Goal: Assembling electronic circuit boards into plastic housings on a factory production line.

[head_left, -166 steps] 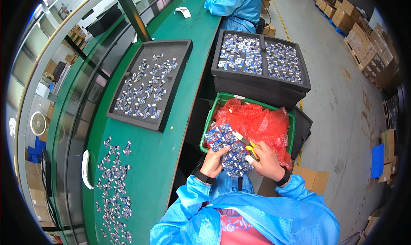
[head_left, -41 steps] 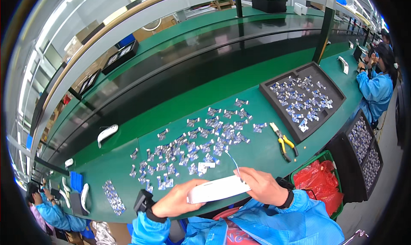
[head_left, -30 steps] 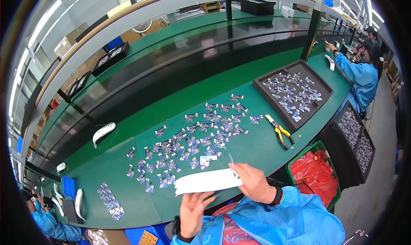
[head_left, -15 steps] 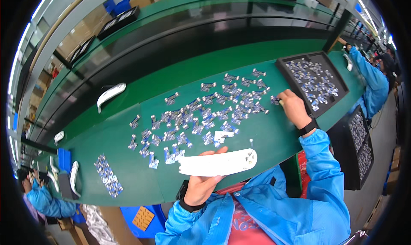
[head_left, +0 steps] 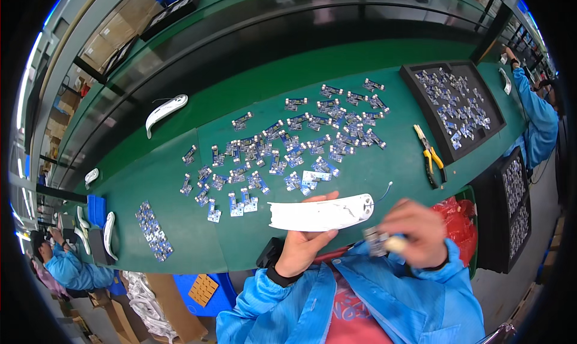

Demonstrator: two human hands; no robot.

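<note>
My left hand (head_left: 304, 248) holds a white curved plastic housing (head_left: 312, 215) from below, fingers behind it and thumb along its near edge. A thin wire with a small plug (head_left: 389, 186) sticks out by the housing's right end. Just right of that end, my right hand (head_left: 418, 233) is smeared by motion, its fingers closed on a small circuit board (head_left: 375, 240). A pale yellow patch shows at one of its fingertips. Beyond the housing, many loose blue circuit boards (head_left: 294, 157) lie spread and partly overlapping on the green table (head_left: 222, 248).
Yellow-and-black pliers (head_left: 430, 157) lie beside a black tray (head_left: 445, 145) of boards at right. More tray boards (head_left: 514, 187) stand lower right. A board group (head_left: 153, 231) and white housings (head_left: 167, 112) sit leftward. Co-workers (head_left: 535, 118) work at both ends.
My right hand has come from beside the black tray back toward me, bringing a circuit board near the housing. The pliers now show. My left hand keeps the housing; the view has shifted slightly.
</note>
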